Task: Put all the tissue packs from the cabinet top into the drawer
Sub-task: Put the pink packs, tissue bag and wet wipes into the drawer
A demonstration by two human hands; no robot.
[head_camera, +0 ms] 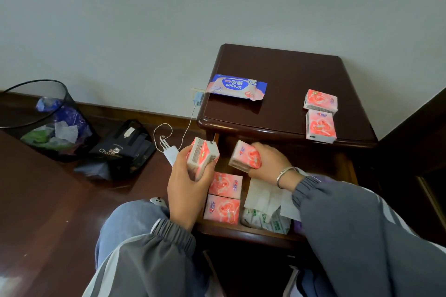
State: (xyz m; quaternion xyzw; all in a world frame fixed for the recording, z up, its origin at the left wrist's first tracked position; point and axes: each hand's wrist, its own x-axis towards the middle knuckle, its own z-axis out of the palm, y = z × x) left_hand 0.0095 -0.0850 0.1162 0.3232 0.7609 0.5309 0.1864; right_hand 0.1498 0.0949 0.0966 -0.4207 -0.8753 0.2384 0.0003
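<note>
My left hand (185, 188) grips a pink tissue pack (202, 157) over the left edge of the open drawer (251, 234). My right hand (270, 164) holds another pink tissue pack (245, 156) above the drawer's back part. Inside the drawer two pink packs lie side by side, one (225, 183) behind the other (222, 210). On the dark cabinet top (284, 84) two more pink packs rest at the right front, one (320, 101) behind the other (321, 128). A blue and pink wipes pack (237, 86) lies at the cabinet top's left edge.
White paper and green-printed sachets (265, 210) fill the drawer's right half. A charger and white cable (183, 123) hang left of the cabinet. A black mesh bin (45, 123) and a black bag (125, 149) stand on the floor at left. My knee (130, 222) is below.
</note>
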